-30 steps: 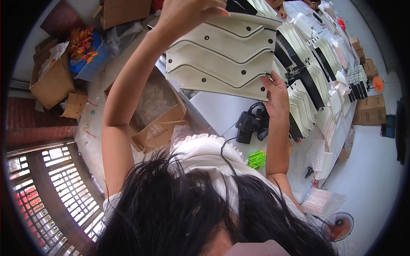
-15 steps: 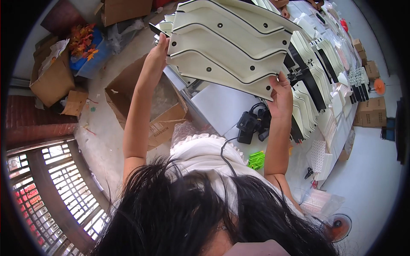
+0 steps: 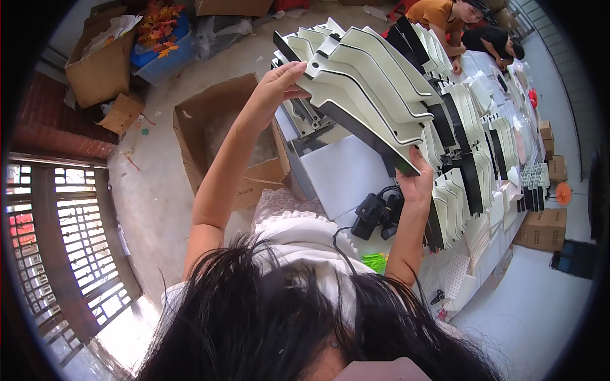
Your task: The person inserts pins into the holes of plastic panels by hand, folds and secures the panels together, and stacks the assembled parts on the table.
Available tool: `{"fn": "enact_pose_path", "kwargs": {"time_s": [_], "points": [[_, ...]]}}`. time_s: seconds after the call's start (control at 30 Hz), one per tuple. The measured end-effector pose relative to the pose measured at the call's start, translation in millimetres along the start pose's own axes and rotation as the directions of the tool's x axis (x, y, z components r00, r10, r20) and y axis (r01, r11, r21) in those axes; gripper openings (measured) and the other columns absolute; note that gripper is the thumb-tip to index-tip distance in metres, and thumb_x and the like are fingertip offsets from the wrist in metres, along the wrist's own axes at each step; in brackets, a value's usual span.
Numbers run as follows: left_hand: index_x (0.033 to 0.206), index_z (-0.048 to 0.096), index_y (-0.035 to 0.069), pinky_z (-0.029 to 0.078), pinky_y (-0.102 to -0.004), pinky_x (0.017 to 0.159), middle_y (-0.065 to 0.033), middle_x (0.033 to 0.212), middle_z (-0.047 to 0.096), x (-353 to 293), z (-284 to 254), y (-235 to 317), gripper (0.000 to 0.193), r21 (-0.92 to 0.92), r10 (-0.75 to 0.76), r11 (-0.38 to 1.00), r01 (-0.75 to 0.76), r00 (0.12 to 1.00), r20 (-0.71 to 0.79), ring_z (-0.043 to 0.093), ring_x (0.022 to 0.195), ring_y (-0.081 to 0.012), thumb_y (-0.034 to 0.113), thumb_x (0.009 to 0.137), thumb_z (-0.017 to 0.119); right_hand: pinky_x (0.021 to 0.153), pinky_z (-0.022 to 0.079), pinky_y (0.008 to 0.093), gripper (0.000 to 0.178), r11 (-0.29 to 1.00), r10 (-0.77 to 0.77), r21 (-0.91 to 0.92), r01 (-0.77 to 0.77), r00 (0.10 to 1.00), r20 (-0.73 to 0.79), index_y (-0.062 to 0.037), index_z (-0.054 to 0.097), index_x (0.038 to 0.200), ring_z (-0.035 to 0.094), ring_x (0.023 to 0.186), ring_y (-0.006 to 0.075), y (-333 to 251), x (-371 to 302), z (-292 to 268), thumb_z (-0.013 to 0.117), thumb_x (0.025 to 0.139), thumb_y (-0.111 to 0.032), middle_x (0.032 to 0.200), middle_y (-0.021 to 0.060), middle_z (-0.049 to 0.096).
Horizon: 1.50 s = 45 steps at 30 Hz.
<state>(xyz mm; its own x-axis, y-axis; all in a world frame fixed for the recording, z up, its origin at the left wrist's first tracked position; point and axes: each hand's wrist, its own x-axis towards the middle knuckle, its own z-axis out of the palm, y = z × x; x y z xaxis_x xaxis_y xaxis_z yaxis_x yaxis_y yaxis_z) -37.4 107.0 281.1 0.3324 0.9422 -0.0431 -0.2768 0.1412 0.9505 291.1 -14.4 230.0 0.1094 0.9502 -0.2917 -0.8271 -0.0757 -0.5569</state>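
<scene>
Both my hands hold a tiered white plastic rack [image 3: 365, 89] with zigzag ridges, dark edges and a black strip along its near side. My left hand [image 3: 278, 89] is closed on its left corner, thumb on top. At its lower right corner, the fingers of my right hand [image 3: 416, 181] are wrapped round the end. The rack is tilted above the table. Similar white racks with black strips [image 3: 452, 203] stand close to my right hand. Below the rack lies a black device [image 3: 368, 213] with a coiled cable, beside a white panel [image 3: 343, 171].
An opened cardboard box [image 3: 190, 146] stands on the floor to the left of the table. Bright green pieces [image 3: 375, 261] lie near my right forearm. Two people work at the far end, one in an orange shirt [image 3: 429, 14]. Brown cartons [image 3: 541, 228] stand at right.
The rack has turned from showing its broad, dotted face to tilting with its black side strip toward me. My left hand has moved right and slightly down; my right hand has lowered.
</scene>
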Motion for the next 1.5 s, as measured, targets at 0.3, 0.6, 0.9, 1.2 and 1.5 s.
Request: {"fn": "enact_pose_path", "kwargs": {"time_s": [0.3, 0.6, 0.9, 1.2, 1.5], "points": [[0.101, 0.059, 0.003, 0.044, -0.0227, 0.073, 0.0031, 0.081, 0.053, -36.0, 28.5, 43.4, 0.032, 0.213, 0.228, 0.944, -0.253, 0.964, 0.135, 0.050, 0.079, -0.0057, 0.034, 0.093, 0.058, 0.083, 0.056, 0.0378, 0.022, 0.980, 0.158, 0.101, -0.170, 0.981, 0.117, -0.0007, 0.059, 0.110, 0.067, 0.093, 0.0235, 3.1, 1.8, -27.8, 0.056, 0.088, -0.006, 0.104, 0.0119, 0.067], [0.094, 0.057, 0.000, 0.047, -0.0282, 0.078, -0.0068, 0.084, 0.062, -63.7, 65.0, 59.1, 0.032, 0.245, 0.319, 0.877, -0.414, 0.881, 0.349, 0.058, 0.082, -0.0131, 0.031, 0.091, 0.063, 0.103, 0.038, 0.0523, 0.036, 0.944, 0.196, 0.207, -0.258, 0.940, 0.278, 0.0045, 0.056, 0.118, 0.056, 0.115, 0.0349, 10.6, 7.4, -80.1, 0.046, 0.091, -0.016, 0.124, 0.0207, 0.057], [0.095, 0.056, -0.001, 0.044, -0.0259, 0.082, -0.0034, 0.085, 0.057, -71.6, 77.1, 62.9, 0.026, 0.292, 0.266, 0.872, -0.393, 0.881, 0.390, 0.056, 0.085, -0.0113, 0.023, 0.090, 0.064, 0.099, 0.045, 0.0509, 0.039, 0.963, 0.148, 0.175, -0.204, 0.946, 0.288, 0.0056, 0.053, 0.123, 0.059, 0.111, 0.0349, 12.1, -0.9, -74.5, 0.051, 0.088, -0.012, 0.123, 0.0201, 0.059], [0.093, 0.054, -0.002, 0.044, -0.0267, 0.081, -0.0046, 0.084, 0.057, -80.2, 83.4, 61.9, 0.023, 0.366, 0.256, 0.831, -0.418, 0.873, 0.415, 0.056, 0.084, -0.0122, 0.017, 0.087, 0.066, 0.093, 0.050, 0.0472, 0.040, 0.990, 0.013, 0.135, -0.043, 0.976, 0.217, 0.0051, 0.053, 0.122, 0.061, 0.107, 0.0329, 17.0, -5.6, -92.4, 0.053, 0.086, -0.010, 0.119, 0.0185, 0.060], [0.093, 0.054, -0.003, 0.047, -0.0268, 0.076, -0.0059, 0.081, 0.058, -78.6, 89.1, 57.5, 0.024, 0.444, 0.236, 0.784, -0.434, 0.870, 0.432, 0.059, 0.081, -0.0132, 0.017, 0.087, 0.066, 0.091, 0.052, 0.0458, 0.041, 0.997, -0.038, 0.067, 0.025, 0.981, 0.193, 0.0130, 0.050, 0.120, 0.062, 0.103, 0.0323, 20.2, -3.1, -112.1, 0.051, 0.090, -0.014, 0.117, 0.0239, 0.058]]}}
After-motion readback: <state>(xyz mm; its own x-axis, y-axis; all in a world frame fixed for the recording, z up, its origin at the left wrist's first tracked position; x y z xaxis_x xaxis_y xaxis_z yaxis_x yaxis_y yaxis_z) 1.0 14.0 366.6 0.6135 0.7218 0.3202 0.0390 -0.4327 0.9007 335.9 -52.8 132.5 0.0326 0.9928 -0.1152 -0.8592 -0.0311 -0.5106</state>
